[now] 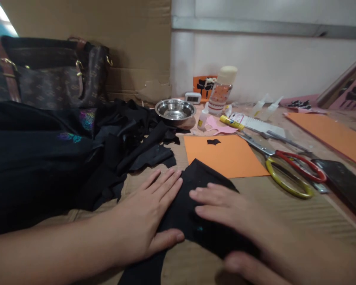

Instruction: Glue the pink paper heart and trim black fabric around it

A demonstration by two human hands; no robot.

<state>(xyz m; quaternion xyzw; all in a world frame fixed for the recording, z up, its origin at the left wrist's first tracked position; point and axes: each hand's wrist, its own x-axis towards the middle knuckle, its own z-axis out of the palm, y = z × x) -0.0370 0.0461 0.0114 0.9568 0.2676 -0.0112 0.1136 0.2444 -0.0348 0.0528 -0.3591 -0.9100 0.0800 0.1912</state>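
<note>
Resting the left hand flat on black cloth and holding the right hand open over it, gripping nothing visible, amid heaped black scraps, orange sheet and scissors.

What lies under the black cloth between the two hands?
Brown cardboard shows beside the black cloth, whose far end overlaps the orange sheet; what lies beneath the cloth's middle is hidden.

Black cloth, orange sheet, pink scrap
</note>
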